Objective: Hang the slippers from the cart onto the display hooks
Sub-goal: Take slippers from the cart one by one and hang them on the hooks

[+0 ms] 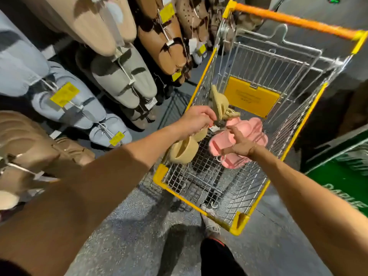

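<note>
A wire cart with a yellow rim (201, 92) stands in front of me. My left hand (196, 120) grips a pair of beige slippers over the cart's left side: one slipper (184, 150) dangles below the hand, the other (219, 101) sticks up above it. A pair of pink slippers (249, 128) lies in the cart basket. My right hand (240, 145) hovers over the pink pair with the index finger stretched toward the white tag (214, 128) between the beige slippers. The display hooks on the left carry hanging slippers (123, 82).
The rack on the left is packed with grey, light blue, beige and brown slippers with yellow tags (64, 94). The cart's orange handle (294, 21) is at the far end. A green sign (342, 176) lies at the right. My shoe (212, 226) is on the speckled floor.
</note>
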A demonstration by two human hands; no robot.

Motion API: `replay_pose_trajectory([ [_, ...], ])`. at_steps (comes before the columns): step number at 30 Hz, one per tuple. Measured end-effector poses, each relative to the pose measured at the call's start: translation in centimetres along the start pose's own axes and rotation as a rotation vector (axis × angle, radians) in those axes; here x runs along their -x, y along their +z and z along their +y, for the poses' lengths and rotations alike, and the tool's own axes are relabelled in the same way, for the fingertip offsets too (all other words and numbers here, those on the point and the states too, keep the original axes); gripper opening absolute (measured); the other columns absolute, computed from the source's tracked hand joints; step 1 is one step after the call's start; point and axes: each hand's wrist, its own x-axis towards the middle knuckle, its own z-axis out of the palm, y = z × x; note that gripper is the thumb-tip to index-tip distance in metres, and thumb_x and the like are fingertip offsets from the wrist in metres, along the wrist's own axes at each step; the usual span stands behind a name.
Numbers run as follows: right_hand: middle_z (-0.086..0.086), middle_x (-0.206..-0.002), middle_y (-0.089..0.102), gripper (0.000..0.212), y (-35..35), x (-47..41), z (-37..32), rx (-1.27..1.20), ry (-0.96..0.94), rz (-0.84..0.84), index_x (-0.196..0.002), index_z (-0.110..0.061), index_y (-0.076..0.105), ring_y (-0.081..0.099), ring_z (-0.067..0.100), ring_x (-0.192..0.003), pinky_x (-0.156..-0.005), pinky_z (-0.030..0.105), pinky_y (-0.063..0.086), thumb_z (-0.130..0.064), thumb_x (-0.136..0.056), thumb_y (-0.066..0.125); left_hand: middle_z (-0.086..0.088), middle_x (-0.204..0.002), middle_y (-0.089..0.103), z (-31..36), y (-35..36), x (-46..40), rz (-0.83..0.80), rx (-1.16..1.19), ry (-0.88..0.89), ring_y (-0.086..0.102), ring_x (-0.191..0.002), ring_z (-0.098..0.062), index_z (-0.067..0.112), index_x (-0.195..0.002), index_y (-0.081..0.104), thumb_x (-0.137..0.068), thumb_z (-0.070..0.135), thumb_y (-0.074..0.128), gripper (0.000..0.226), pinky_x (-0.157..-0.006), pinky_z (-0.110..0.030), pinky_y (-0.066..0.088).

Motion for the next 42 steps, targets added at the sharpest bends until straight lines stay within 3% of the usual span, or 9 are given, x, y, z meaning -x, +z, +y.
replay_pose_trajectory([
  [4, 0.003, -0.157, 0.028, 0.127, 2.7, 0.8, -5.3, 0.108, -0.244, -0.098, -0.15, -0.033, 0.02, 0.029, 0.024, -0.143, -0.12, 0.053, 0.023, -0.064, -0.048, 0.09, 0.001, -0.065, 0.058, 1.7, -2.5, 3.2, -0.095, -0.175, 0.151, 0.05, -0.054, -0.005, 0.014, -0.078, 0.068, -0.086, -0.002, 0.057, 0.021, -0.056, -0.019, 0.04],
  [8, -0.007, -0.147, 0.037, 0.117, 4.7, 2.1, -9.1, -0.009, -0.34, -0.027, -0.146, -0.028, 0.025, 0.037, 0.014, -0.137, -0.118, 0.041, 0.029, -0.05, -0.054, 0.095, 0.004, -0.054, 0.052, 3.2, -5.8, 6.6, -0.053, -0.112, 0.235, 0.044, -0.056, -0.022, 0.015, -0.068, 0.065, -0.078, 0.014, 0.055, 0.014, -0.055, -0.032, 0.034],
  [15, 0.0, -0.134, 0.057, 0.11, 5.5, 4.3, -14.6, -0.056, -0.417, -0.051, -0.146, -0.022, 0.03, 0.057, 0.011, -0.122, -0.096, 0.022, 0.051, -0.021, -0.059, 0.097, 0.006, -0.051, 0.047, 7.1, -10.4, 11.1, 0.07, -0.13, 0.427, 0.039, -0.049, -0.006, 0.002, -0.065, 0.059, -0.079, 0.011, 0.051, 0.019, -0.052, -0.024, 0.032],
  [19, -0.001, -0.118, 0.068, 0.09, 6.6, 4.6, -18.3, 0.01, -0.473, -0.012, -0.133, -0.031, 0.047, 0.068, 0.018, -0.104, -0.089, 0.043, 0.057, -0.038, -0.059, 0.097, 0.01, -0.048, 0.044, 8.8, -13.1, 14.1, 0.141, -0.092, 0.46, 0.037, -0.046, -0.004, 0.013, -0.061, 0.056, -0.077, 0.016, 0.051, 0.017, -0.049, -0.024, 0.029],
  [23, -0.009, -0.114, 0.07, 0.075, 9.5, 5.5, -22.9, -0.01, -0.54, 0.018, -0.126, -0.033, 0.058, 0.066, 0.012, -0.104, -0.087, 0.034, 0.055, -0.043, -0.061, 0.093, 0.012, -0.051, 0.05, 9.6, -17.1, 18.1, 0.247, -0.135, 0.506, 0.044, -0.052, 0.001, 0.01, -0.065, 0.058, -0.083, 0.008, 0.052, 0.019, -0.055, -0.016, 0.036],
  [29, -0.004, -0.099, 0.076, 0.042, 15.6, 6.7, -29.7, -0.077, -0.575, -0.056, -0.11, -0.024, 0.067, 0.072, 0.017, -0.093, -0.075, 0.032, 0.06, -0.028, -0.074, 0.088, -0.003, -0.071, 0.059, 6.7, -23.9, 25.0, 0.512, -0.249, 0.448, 0.049, -0.065, -0.004, 0.0, -0.077, 0.064, -0.091, 0.003, 0.058, 0.016, -0.063, -0.018, 0.04],
  [32, -0.006, -0.092, 0.076, 0.034, 19.1, 7.6, -33.0, -0.051, -0.602, -0.11, -0.104, -0.025, 0.07, 0.073, 0.012, -0.085, -0.071, 0.03, 0.06, -0.031, -0.075, 0.087, 0.009, -0.088, 0.067, 4.2, -26.7, 28.9, 0.678, -0.358, 0.418, 0.061, -0.084, -0.005, 0.018, -0.09, 0.068, -0.089, 0.013, 0.061, 0.009, -0.079, -0.023, 0.047],
  [37, -0.006, -0.093, 0.077, 0.043, 24.8, 9.1, -37.5, -0.018, -0.652, -0.164, -0.102, -0.028, 0.071, 0.073, 0.017, -0.087, -0.077, 0.04, 0.061, -0.046, -0.067, 0.088, 0.005, -0.124, 0.054, -0.9, -29.8, 36.0, 1.208, -0.666, 0.314, 0.05, -0.119, -0.018, 0.025, -0.124, 0.056, -0.081, 0.045, 0.064, 0.048, -0.103, -0.03, 0.034],
  [42, 0.001, -0.089, 0.078, 0.033, 29.9, 11.7, -42.2, -0.058, -0.671, -0.239, -0.099, -0.02, 0.073, 0.074, 0.024, -0.084, -0.078, 0.047, 0.061, -0.03, -0.072, 0.089, 0.015, -0.12, 0.049, -5.6, -31.3, 43.5, 1.479, 0.048, 0.156, 0.052, -0.116, -0.012, 0.027, -0.13, 0.04, -0.07, 0.051, 0.087, 0.08, -0.096, -0.026, 0.047],
])
